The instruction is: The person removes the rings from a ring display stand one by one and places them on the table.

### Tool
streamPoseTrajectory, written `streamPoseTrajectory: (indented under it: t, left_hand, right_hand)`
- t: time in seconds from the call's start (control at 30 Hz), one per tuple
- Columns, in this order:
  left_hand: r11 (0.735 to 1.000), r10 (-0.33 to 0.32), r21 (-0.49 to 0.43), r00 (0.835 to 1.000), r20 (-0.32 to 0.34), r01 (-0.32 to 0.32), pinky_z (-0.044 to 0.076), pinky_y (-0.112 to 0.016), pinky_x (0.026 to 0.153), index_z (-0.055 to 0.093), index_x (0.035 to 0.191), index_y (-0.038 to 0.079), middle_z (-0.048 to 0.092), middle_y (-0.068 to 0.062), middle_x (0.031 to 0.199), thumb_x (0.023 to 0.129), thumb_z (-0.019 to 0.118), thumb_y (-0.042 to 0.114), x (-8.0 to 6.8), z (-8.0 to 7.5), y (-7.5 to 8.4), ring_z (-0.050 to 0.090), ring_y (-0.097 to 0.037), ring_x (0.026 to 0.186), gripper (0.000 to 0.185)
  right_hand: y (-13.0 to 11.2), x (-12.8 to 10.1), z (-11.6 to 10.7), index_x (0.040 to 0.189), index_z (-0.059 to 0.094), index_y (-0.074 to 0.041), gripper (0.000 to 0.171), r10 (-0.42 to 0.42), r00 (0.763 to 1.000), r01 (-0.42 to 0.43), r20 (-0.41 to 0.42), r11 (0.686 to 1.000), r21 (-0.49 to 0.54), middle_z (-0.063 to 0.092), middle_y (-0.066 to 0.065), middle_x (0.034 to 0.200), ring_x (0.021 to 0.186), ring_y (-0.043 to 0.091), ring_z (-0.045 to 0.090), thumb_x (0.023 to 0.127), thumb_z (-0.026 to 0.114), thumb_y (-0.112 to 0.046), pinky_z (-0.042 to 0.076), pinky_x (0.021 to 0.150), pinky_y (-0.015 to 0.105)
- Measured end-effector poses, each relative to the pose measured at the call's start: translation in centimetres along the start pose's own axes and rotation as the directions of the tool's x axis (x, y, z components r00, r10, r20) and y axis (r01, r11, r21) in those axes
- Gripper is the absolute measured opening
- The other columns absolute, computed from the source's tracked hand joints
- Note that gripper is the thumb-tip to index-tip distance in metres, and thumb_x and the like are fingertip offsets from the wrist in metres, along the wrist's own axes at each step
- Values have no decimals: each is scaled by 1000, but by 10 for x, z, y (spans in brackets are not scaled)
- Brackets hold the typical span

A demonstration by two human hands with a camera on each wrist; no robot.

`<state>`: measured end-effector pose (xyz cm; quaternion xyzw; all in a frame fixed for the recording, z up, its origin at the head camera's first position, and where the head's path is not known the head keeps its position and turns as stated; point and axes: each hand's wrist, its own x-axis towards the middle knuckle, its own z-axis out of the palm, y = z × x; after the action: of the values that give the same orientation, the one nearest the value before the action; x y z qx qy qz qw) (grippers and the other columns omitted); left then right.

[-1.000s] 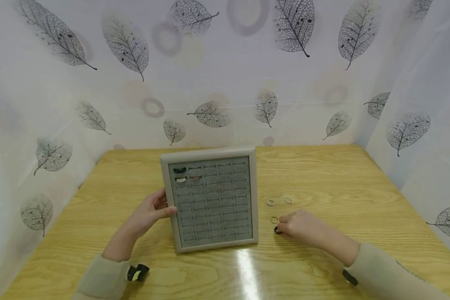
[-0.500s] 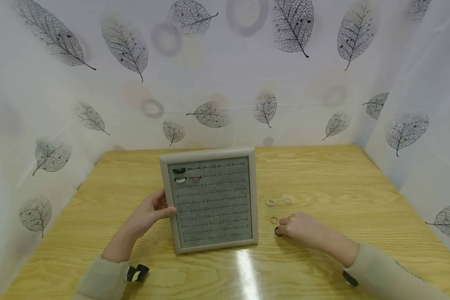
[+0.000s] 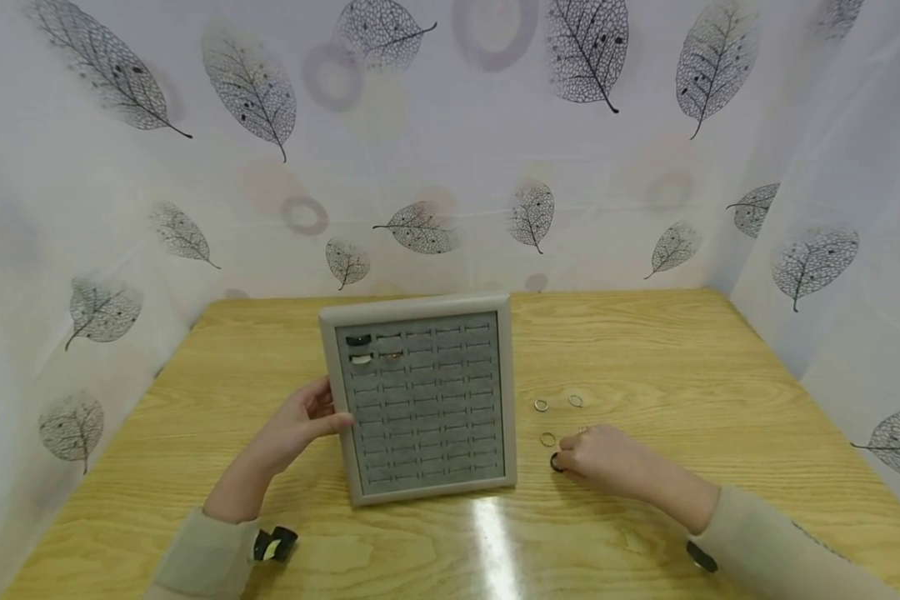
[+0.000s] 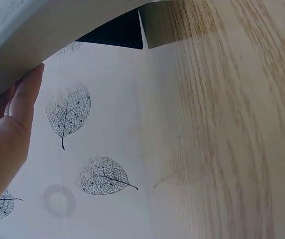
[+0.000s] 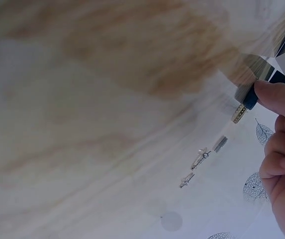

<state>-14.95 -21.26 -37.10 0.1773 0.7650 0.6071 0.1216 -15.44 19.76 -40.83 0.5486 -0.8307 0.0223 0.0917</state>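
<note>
Left hand (image 3: 300,425) grips edge of grey velvet ring tray (image 3: 423,398), propping it tilted on counter (image 3: 645,350). Right hand (image 3: 603,457) pinches dark ring (image 3: 555,463) flat on counter; three thin metal rings (image 3: 547,439) just beside.

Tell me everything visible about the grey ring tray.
The ring tray is square, with a pale grey frame and darker grey felt-like rows of slots. It stands tilted up on the wooden table. Three top-left slots hold rings; the rest look unfilled. The left hand holds its left edge.

ring tray (image 3: 423,398) stands mid-table (image 3: 660,350), loose rings (image 3: 547,439) lying to its right.
</note>
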Motion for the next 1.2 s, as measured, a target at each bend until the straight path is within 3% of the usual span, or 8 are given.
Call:
streamPoseTrajectory:
  t: [0.3,0.57,0.83,1.0,1.1,1.2]
  left_hand:
    - [1000,-6,6,1000,4,6,45,-29,81,24,136,-5,43,-25,123,86,58,12,0,0,1,52,-12,101,63]
    - [1000,-18,5,1000,-3,18,45,-30,80,25,135,-6,45,-25,121,85,59,13,1,1,1,53,-13,100,63]
    - [1000,-8,12,1000,-3,8,45,-30,80,25,135,-6,45,-26,120,85,59,12,1,1,0,54,-12,100,63]
    - [1000,-9,18,1000,-7,10,46,-30,79,24,135,-6,46,-26,119,85,59,12,1,1,1,54,-12,99,63]
    - [1000,-13,17,1000,-10,13,46,-30,79,24,135,-7,46,-26,118,85,59,12,0,1,1,54,-12,98,64]
    - [1000,-6,13,1000,-9,6,46,-30,78,24,135,-7,46,-26,118,86,59,12,0,1,1,55,-12,97,63]
  right_hand:
    - [5,7,-9,60,54,-14,21,-64,981,60,-184,998,-25,43,-10,58,47,-2,35,63,75,-10,33,42,10]
    - [7,20,-21,67,58,-13,16,-110,954,99,-280,994,-51,47,-8,61,48,-1,39,63,74,-11,33,43,10]
    - [2,34,-32,71,63,-11,5,-143,924,130,-356,990,-62,57,-4,66,56,6,55,73,68,-12,43,49,12]
    - [2,40,-37,70,62,-9,29,-172,880,155,-443,985,-76,53,-4,65,51,3,49,91,45,-19,42,48,12]
    - [3,43,-41,70,62,-10,37,-168,858,145,-486,986,-85,52,-5,64,49,2,47,94,37,-22,41,46,12]
    - [3,46,-45,71,63,-11,36,-150,852,132,-502,989,-73,52,-6,63,47,2,46,94,38,-23,40,44,12]
